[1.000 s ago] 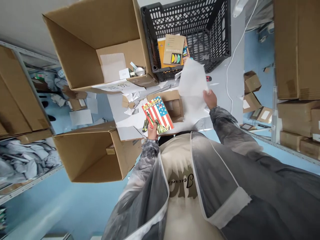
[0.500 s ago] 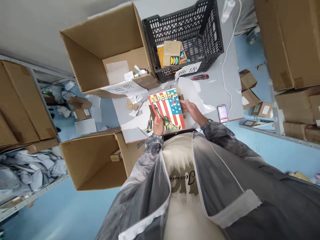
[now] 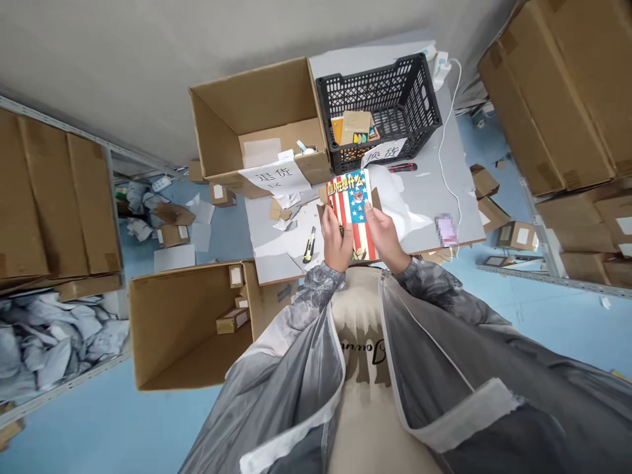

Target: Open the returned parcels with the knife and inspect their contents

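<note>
A book with a red-and-white striped, starry blue cover stands out between my two hands, above the table's front part. My left hand grips its left side, fingers closed over the cover's lower left. At the right edge, my right hand holds it with the thumb on the front; its other fingers are hidden behind. Brown cardboard shows behind the book on both sides. Left of my left hand lies a yellow-and-black box cutter. White wrapping lies to the right.
A labelled cardboard box and a black plastic crate with books stand at the table's back. A red-and-black cutter, a phone and a white cable are at right. Another open carton stands at lower left.
My right hand has closed onto the book's right edge, where it was open beside it. My left hand has shifted over the cover's lower left. The view has tilted and shifted.
</note>
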